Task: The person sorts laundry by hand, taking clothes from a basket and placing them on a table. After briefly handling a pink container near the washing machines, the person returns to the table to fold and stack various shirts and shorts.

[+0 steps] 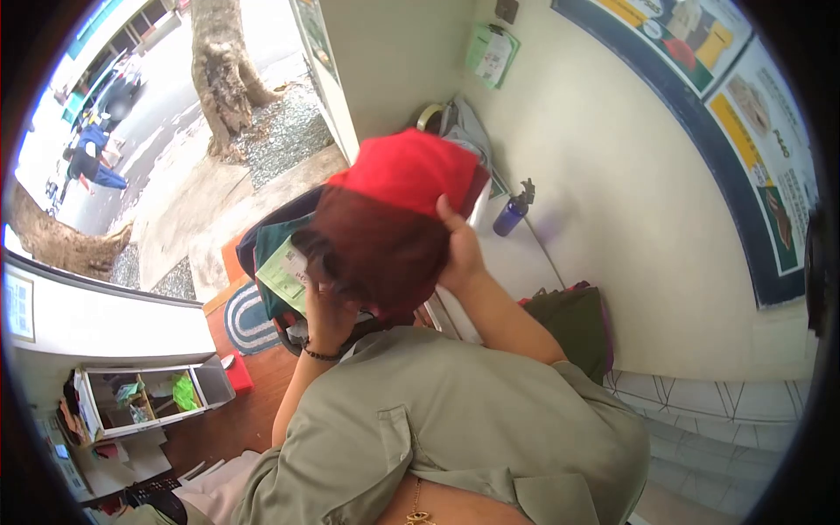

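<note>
A folded cloth item, bright red on top and dark maroon below, (pixel 407 179) is held up in front of my chest. My right hand (pixel 459 249) grips its right edge, thumb on top and the other fingers behind it. At its lower left, my left hand (pixel 328 306) has its fingers closed round the dark part and a green printed paper slip (pixel 287 273). Behind and below the slip, dark green and navy cloth (pixel 269 245) shows in a pile. Blur hides some of the maroon part.
A blue spray bottle (pixel 511 214) stands on a white surface to the right. Beyond my right arm is an olive bag (pixel 569 328). An open cabinet (pixel 144 398) is at lower left, near a striped mat (pixel 254 317). Outside, a person (pixel 96 166) is on the street.
</note>
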